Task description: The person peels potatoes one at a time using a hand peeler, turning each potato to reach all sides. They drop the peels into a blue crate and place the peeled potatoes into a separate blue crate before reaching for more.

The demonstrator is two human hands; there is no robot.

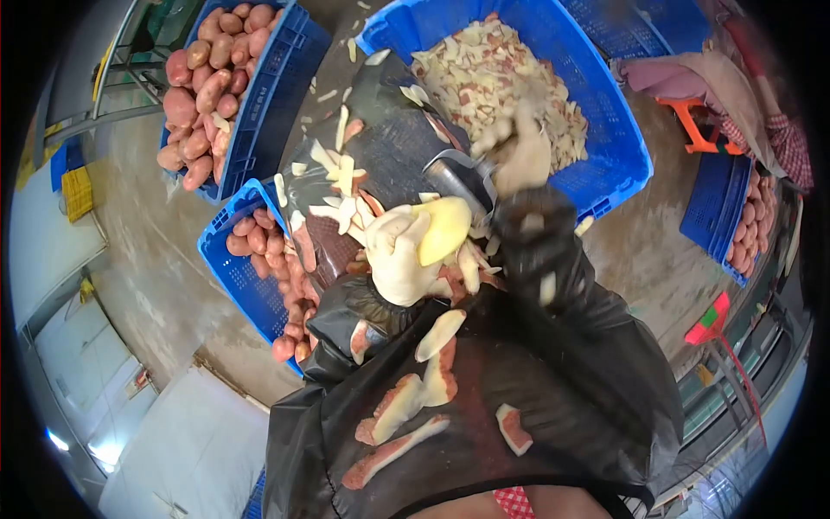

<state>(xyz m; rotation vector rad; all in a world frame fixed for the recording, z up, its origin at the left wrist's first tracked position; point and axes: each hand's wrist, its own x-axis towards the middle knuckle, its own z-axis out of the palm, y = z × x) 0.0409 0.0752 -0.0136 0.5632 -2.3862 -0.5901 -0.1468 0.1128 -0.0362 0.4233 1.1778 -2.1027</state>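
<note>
My left hand (399, 255), in a pale glove, is closed around a peeled yellow potato (445, 229) above my lap. Right of it my right hand (523, 156), also gloved, is smeared by motion near the blue crate (635, 143) of peelings (493, 82). A metal tool (458, 180) lies between the two hands; whether my right hand grips it is unclear. Strips of peel (346, 177) cover the dark apron over my knees, and larger pieces (402, 406) lie on its front.
Red potatoes (212, 78) fill a blue crate (281, 95) at upper left. Another blue crate (226, 281) of potatoes stands beside my left knee. A co-worker's checked sleeve (788, 143) shows at right, near an orange stool (696, 125) and a further potato crate (713, 203).
</note>
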